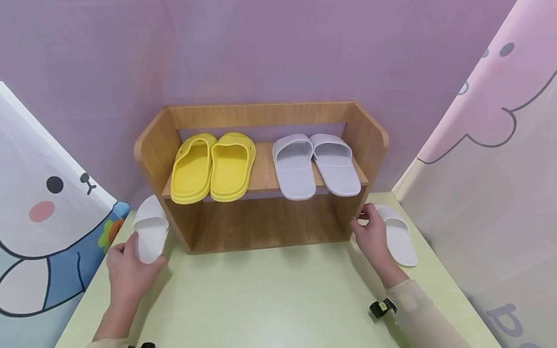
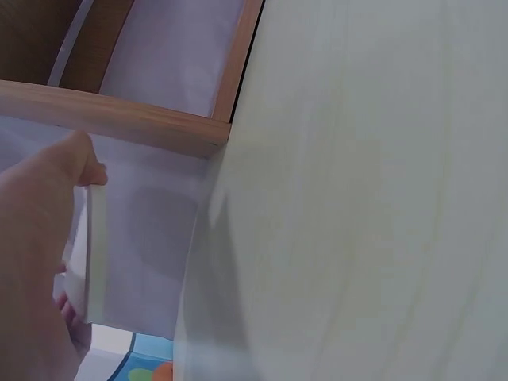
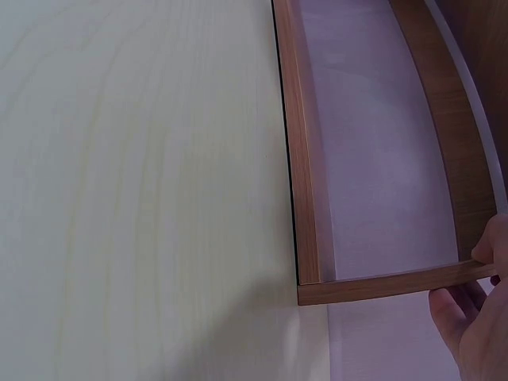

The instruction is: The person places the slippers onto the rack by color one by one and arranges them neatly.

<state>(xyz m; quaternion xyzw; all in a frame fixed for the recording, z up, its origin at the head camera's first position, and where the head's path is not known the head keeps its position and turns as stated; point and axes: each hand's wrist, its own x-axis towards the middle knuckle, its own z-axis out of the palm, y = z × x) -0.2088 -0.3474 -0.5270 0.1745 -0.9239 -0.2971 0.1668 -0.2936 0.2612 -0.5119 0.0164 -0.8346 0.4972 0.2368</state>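
Note:
At the left of the head view, my left hand holds a white slipper by its open heel end, fingers along one edge and thumb at the other. In the left wrist view the slipper appears edge-on, lifted beside the rack. My right hand pinches the front edge of the wooden shoe rack's right side panel, thumb and fingers on opposite faces. Another white slipper lies on the table just right of that hand. On the rack's shelf stand two yellow clogs and two pale lilac slippers.
The rack's lower level has a wooden base. Under it is a pale wood-grain table. A purple cloth hangs behind, and cartoon-printed panels stand at the left and right.

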